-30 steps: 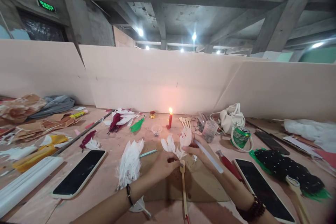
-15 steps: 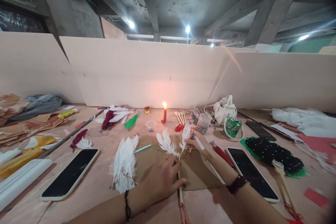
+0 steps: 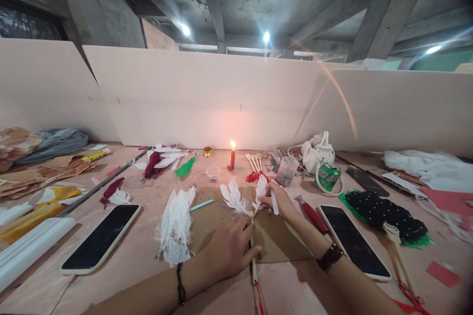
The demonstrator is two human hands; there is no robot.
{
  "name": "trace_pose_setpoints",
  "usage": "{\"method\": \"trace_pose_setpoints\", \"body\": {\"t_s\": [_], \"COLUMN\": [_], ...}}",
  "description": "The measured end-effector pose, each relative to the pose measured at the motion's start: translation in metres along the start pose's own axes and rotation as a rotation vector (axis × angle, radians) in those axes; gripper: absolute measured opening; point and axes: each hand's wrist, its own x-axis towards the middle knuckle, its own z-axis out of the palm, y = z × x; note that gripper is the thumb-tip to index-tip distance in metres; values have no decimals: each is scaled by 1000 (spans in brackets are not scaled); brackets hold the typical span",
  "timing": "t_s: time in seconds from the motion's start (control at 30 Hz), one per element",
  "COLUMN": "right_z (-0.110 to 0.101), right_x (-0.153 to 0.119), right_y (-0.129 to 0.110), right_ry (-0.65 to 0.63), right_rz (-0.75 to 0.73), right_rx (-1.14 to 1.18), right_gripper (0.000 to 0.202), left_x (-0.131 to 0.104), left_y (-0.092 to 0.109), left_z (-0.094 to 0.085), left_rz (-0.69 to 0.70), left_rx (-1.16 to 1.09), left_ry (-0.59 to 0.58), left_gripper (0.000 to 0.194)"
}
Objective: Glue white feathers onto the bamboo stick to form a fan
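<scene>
My left hand (image 3: 231,246) rests over the cardboard (image 3: 284,241), its fingers closed on a thin wooden handle (image 3: 253,268) with a red cord at its lower end. A white feather (image 3: 233,197) stands out beyond those fingertips. My right hand (image 3: 279,200) pinches a second white feather (image 3: 260,189) close to the handle's top, and a pale, flat stick (image 3: 274,202) also sits in its grip. A pile of white feathers (image 3: 175,226) lies left of the cardboard, near a light blue strip (image 3: 201,205).
Beyond the cardboard a lit red candle (image 3: 232,157) stands near a clear cup (image 3: 287,171) and a shallow dish (image 3: 213,172). Phones lie at left (image 3: 101,238) and right (image 3: 353,241). A green can (image 3: 327,177) and a black dotted fan (image 3: 386,216) are at right.
The view has shifted slightly. Both hands keep nearly the same place, and the second feather and pale stick have tilted a little in my right hand.
</scene>
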Motion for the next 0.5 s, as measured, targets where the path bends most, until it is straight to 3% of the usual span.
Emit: {"method": "trace_pose_setpoints", "body": {"t_s": [0.33, 0.5], "right_z": [-6, -9], "right_x": [-2, -7], "right_y": [5, -6], "right_ry": [65, 85], "right_rz": [17, -13], "right_rx": [-112, -131], "right_gripper": [27, 38], "left_x": [2, 1], "left_y": [2, 1], "left_z": [1, 2], "left_rz": [1, 6], "left_rx": [7, -1], "left_ry": [26, 50], "left_gripper": [39, 38]}}
